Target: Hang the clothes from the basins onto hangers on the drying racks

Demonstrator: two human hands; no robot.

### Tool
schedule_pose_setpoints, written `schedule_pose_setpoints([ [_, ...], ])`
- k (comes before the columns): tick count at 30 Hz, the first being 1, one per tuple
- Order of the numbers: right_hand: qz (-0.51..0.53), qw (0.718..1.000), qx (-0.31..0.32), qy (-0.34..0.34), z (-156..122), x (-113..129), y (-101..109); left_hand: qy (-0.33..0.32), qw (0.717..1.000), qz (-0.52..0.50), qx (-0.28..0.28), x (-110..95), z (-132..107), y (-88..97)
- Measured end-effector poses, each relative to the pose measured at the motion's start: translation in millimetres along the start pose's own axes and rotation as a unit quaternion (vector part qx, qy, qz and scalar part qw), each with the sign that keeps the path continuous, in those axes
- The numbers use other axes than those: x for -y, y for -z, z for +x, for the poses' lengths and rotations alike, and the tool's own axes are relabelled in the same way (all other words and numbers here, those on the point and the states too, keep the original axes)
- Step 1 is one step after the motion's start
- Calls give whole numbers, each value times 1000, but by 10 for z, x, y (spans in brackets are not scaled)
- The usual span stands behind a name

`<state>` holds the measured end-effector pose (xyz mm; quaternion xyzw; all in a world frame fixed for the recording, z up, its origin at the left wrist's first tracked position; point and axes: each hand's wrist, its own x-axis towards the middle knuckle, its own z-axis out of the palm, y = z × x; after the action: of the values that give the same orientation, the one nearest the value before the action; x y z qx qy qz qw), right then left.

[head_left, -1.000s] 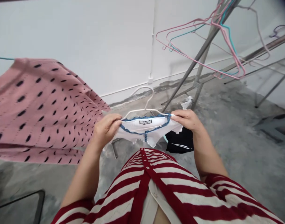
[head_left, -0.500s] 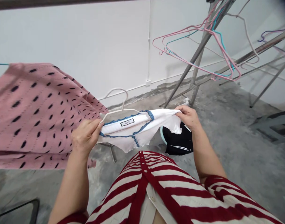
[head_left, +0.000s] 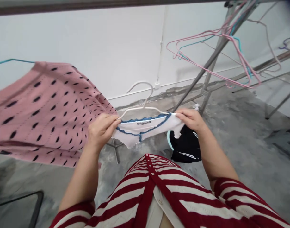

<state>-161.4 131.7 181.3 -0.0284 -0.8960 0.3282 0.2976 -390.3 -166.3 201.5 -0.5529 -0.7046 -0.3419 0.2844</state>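
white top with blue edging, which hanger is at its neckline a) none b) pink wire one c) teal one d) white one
d, the white hanger runs along the neckline of the white top, held between the left hand and the right hand.

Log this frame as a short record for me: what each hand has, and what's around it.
left hand: grips white top, blue-trimmed, at one end of white hanger
right hand: grips same top at hanger's other end
nearby: black cloth with white stripes below right hand; pink knit garment with black dashes, left of left hand
rest: pink hangers on metal rack; concrete floor; white wall
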Motion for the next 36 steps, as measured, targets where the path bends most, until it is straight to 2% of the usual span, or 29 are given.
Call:
schedule_pose_setpoints([
  [2, 51, 994, -82, -58, -36, -29, 3, 55, 996, -65, 22, 78, -9, 85],
  [4, 103, 978, -137, -118, -88, -75, 28, 138, 981, -133, 38, 190, -86, 139],
  [8, 184, 945, -166, -211, -156, -183, 40, 300, 904, -301, 46, 395, -349, 57],
  [10, 216, 932, -145, -251, -179, -226, 9, 350, 868, -353, 6, 454, -445, -24],
  [14, 256, 917, -9, -306, -236, -199, -46, 391, 819, -413, -75, 534, -499, -90],
  [17, 299, 906, 4, -299, -241, -40, -62, 418, 807, -406, -99, 628, -504, -81],
  [20, 343, 889, -2, -305, -168, 205, -116, 455, 829, -304, -113, 732, -568, -100],
  [22, 368, 877, 7, -309, -80, 385, -190, 479, 834, -252, -104, 760, -669, -141],
  [25, 417, 859, 14, -295, 80, 664, -336, 505, 822, -251, -78, 695, -900, -240],
  [28, 466, 846, 8, -260, 254, 966, -487, 528, 804, -273, -33, 523, -1158, -350],
  [30, 473, 849, 2, -233, 393, 1175, -593, 539, 792, -286, -4, 389, -1304, -393],
  [32, 460, 866, 6, -197, 566, 1377, -718, 546, 783, -296, 18, 273, -1422, -396],
  [36, 432, 894, 3, -118, 1016, 1698, -1062, 557, 772, -305, 35, 142, -1616, -299],
])
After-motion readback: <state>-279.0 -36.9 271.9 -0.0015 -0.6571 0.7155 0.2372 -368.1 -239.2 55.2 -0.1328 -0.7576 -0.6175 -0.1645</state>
